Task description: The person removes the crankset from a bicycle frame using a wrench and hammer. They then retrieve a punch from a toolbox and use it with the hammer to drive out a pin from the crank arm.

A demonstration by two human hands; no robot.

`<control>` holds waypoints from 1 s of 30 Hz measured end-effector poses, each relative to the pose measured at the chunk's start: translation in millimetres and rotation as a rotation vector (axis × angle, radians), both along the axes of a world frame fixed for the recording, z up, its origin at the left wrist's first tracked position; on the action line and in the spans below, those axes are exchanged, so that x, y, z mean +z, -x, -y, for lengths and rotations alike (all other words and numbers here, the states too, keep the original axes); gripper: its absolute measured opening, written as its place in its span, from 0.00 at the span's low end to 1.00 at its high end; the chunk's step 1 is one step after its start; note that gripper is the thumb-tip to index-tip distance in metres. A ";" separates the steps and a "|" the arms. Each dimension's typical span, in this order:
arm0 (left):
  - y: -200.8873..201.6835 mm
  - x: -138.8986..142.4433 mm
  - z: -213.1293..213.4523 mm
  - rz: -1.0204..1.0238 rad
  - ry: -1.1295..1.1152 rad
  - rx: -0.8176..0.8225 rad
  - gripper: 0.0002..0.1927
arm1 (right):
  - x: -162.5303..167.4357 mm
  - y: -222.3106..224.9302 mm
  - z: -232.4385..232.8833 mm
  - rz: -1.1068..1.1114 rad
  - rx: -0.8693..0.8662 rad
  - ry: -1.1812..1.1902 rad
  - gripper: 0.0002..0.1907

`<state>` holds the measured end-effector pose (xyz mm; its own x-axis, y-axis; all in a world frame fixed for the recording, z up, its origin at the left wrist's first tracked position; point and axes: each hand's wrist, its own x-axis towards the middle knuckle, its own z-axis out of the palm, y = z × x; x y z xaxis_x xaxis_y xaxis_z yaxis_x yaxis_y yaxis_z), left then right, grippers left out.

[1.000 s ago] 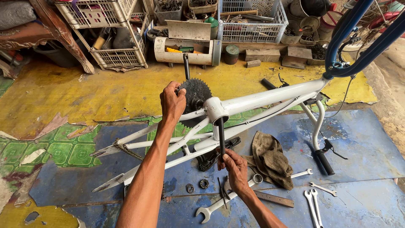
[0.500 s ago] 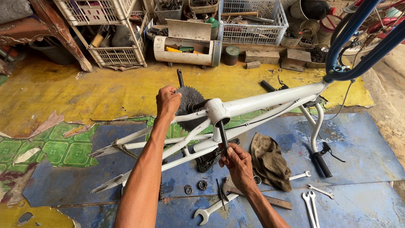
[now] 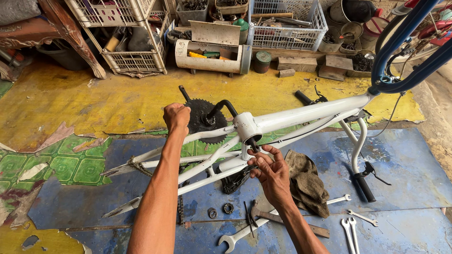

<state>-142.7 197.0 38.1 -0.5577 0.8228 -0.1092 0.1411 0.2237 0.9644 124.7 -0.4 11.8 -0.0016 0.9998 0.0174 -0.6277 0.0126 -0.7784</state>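
On floor mat, white bike frame lay upside down. My left hand gripped toothed wheel; right hand fingers pinched black crank. Felt heavy, stiff, maybe greasy.

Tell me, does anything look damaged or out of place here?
Yes. The floor covering is torn and peeling, showing green tiles beneath. The white bike frame lies on its side without wheels, its chain hanging loose, and wrenches lie scattered near a crumpled rag.
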 end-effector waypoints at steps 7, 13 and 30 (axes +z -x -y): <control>16.1 0.9 -4.1 0.138 -0.018 0.174 0.05 | -6.7 -4.2 -3.7 0.035 0.018 -0.026 0.22; 29.6 10.7 -6.3 0.133 -0.037 0.312 0.05 | -16.3 -17.9 -3.5 0.064 0.014 -0.046 0.22; 216.8 71.2 35.0 0.118 -0.193 0.722 0.13 | -39.8 -52.0 -19.2 0.216 -0.156 0.118 0.12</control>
